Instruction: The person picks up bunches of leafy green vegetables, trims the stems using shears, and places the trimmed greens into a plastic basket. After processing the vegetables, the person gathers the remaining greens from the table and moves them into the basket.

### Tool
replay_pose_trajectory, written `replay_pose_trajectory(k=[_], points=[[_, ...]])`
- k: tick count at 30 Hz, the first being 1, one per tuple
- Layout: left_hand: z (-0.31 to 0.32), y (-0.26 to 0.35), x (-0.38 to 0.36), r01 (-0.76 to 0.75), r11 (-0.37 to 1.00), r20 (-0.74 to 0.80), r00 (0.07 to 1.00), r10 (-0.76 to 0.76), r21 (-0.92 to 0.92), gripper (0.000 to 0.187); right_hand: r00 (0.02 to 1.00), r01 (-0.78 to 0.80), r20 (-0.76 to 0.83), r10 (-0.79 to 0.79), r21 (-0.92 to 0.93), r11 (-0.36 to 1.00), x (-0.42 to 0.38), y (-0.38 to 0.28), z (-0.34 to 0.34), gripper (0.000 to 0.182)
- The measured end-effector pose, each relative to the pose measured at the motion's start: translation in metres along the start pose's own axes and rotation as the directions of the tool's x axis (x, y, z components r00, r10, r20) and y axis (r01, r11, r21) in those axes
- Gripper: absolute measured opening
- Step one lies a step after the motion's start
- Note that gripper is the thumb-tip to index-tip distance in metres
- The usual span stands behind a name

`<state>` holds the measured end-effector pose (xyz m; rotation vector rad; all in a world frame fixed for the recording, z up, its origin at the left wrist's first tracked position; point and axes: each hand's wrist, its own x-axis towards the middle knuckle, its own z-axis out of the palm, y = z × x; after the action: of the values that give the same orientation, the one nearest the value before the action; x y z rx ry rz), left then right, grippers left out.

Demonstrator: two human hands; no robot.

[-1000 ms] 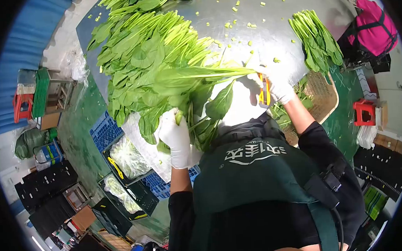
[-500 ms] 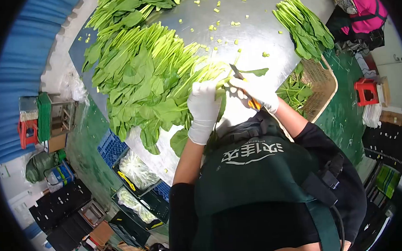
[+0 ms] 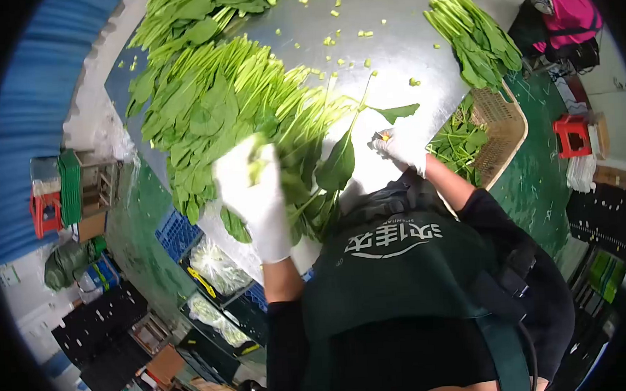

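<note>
My left hand (image 3: 253, 198), in a white glove and smeared by motion, is closed around pale green stems (image 3: 257, 163) of leafy greens, left of my apron front. Beside it spreads a big heap of leafy greens (image 3: 206, 109), stems toward the table's middle. My right hand (image 3: 406, 144), also gloved, is closed near the table's front edge. A small bit of an orange-handled cutting tool (image 3: 384, 136) shows at its fingers; the rest is hidden. Between the hands lies a single leafy stem (image 3: 341, 162) with broad dark leaves.
Small cut stem pieces (image 3: 365, 33) dot the metal table (image 3: 391, 57). Another bunch of greens (image 3: 471, 38) lies at the far right. Below it stands a beige crate (image 3: 504, 129) with greens inside. A person in pink (image 3: 571, 15) is at the upper right. Dark crates (image 3: 245, 312) stand lower left.
My left hand has moved left and down, away from my right hand, carrying stems. The tool's dark blade, visible before, is now mostly hidden. My right hand has shifted only slightly.
</note>
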<state>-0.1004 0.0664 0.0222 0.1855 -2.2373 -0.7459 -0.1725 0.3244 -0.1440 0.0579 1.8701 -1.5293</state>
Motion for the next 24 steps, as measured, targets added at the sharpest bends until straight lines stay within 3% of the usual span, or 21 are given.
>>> replay_pose_trajectory(k=[1, 3, 4, 5, 6, 7, 8, 9, 11, 13, 14, 15, 17, 18, 19, 21, 22, 23, 24], points=[[-0.032, 0.015, 0.012, 0.266, 0.962, -0.067, 0.96, -0.27, -0.067, 0.014, 0.998, 0.005, 0.066, 0.007, -0.19, 0.982, -0.004, 0.006, -0.003, 0.019], [-0.077, -0.001, 0.023, 0.464, 0.855, -0.196, 0.839, -0.508, -0.229, 0.017, 0.994, -0.036, 0.098, 0.052, -0.159, 0.987, 0.009, 0.008, 0.003, 0.021], [-0.09, -0.007, 0.023, 0.46, 0.829, -0.243, 0.806, -0.54, -0.319, 0.019, 0.988, 0.136, -0.011, -0.157, -0.439, 0.888, 0.006, -0.022, 0.013, 0.02], [-0.102, -0.013, 0.022, 0.444, 0.799, -0.286, 0.769, -0.572, -0.405, 0.021, 0.921, 0.246, -0.052, -0.385, -0.689, 0.682, 0.007, -0.039, 0.023, 0.019], [-0.105, -0.017, 0.023, 0.388, 0.76, -0.278, 0.765, -0.581, -0.521, 0.022, 0.924, 0.254, -0.035, -0.38, -0.686, 0.682, 0.017, -0.043, 0.031, 0.019], [-0.103, -0.012, 0.016, 0.402, 0.725, -0.261, 0.745, -0.614, -0.559, 0.02, 0.863, 0.353, 0.001, -0.505, -0.715, 0.603, 0.029, -0.047, 0.039, 0.019], [-0.106, -0.02, 0.008, 0.496, 0.677, -0.143, 0.74, -0.657, -0.545, 0.018, 0.783, 0.442, 0.039, -0.62, -0.736, 0.513, 0.038, -0.048, 0.044, 0.019], [-0.106, -0.034, -0.006, 0.582, 0.624, -0.024, 0.721, -0.693, -0.521, 0.016, 0.784, 0.452, 0.05, -0.619, -0.73, 0.513, 0.046, -0.045, 0.047, 0.019], [-0.093, -0.062, -0.033, 0.597, 0.795, 0.079, 0.802, -0.592, -0.11, 0.011, 0.834, 0.431, 0.186, -0.52, -0.807, 0.403, 0.057, -0.036, 0.044, 0.017], [-0.069, -0.067, -0.057, 0.694, 0.716, 0.264, 0.706, -0.657, -0.073, 0.013, 0.832, 0.447, 0.178, -0.526, -0.777, 0.443, 0.042, -0.032, 0.039, 0.015], [-0.054, -0.085, -0.081, 0.708, 0.705, 0.315, 0.66, -0.682, 0.046, 0.017, 0.846, 0.442, 0.214, -0.489, -0.795, 0.416, 0.034, -0.024, 0.031, 0.013], [-0.039, -0.101, -0.104, 0.706, 0.689, 0.361, 0.607, -0.708, 0.163, 0.021, 0.858, 0.437, 0.247, -0.451, -0.812, 0.387, 0.029, -0.016, 0.022, 0.012], [-0.016, -0.095, -0.132, 0.356, 0.787, 0.415, 0.699, -0.582, 0.504, 0.027, 0.961, 0.275, 0.165, -0.221, -0.652, 0.706, 0.03, 0.015, 0.001, 0.012], [-0.003, -0.099, -0.144, 0.368, 0.787, 0.411, 0.699, -0.585, 0.496, 0.027, 0.773, 0.606, 0.481, -0.414, -0.753, 0.256, 0.029, 0.016, -0.012, 0.022], [0.009, -0.102, -0.158, 0.324, 0.781, 0.471, 0.653, -0.593, 0.533, 0.024, 0.775, 0.603, 0.484, -0.406, -0.759, 0.247, 0.032, 0.019, -0.019, 0.022], [0.023, -0.104, -0.172, 0.28, 0.779, 0.532, 0.599, -0.599, 0.561, 0.021, 0.909, 0.391, 0.245, -0.337, -0.78, 0.488, 0.011, -0.04, 0.006, 0.015], [0.027, -0.105, -0.176, 0.213, 0.797, 0.556, 0.615, -0.559, 0.565, 0.021, 0.885, 0.384, 0.209, -0.416, -0.832, 0.401, 0.029, -0.038, 0.007, 0.016], [0.028, -0.104, -0.178, 0.144, 0.809, 0.579, 0.628, -0.52, 0.57, 0.023, 0.886, 0.385, 0.212, -0.413, -0.832, 0.4, 0.044, -0.038, 0.012, 0.016], [0.026, -0.103, -0.178, 0.125, 0.807, 0.602, 0.604, -0.523, 0.577, 0.025, 0.798, 0.434, 0.175, -0.577, -0.831, 0.348, 0.058, -0.039, 0.02, 0.016]])
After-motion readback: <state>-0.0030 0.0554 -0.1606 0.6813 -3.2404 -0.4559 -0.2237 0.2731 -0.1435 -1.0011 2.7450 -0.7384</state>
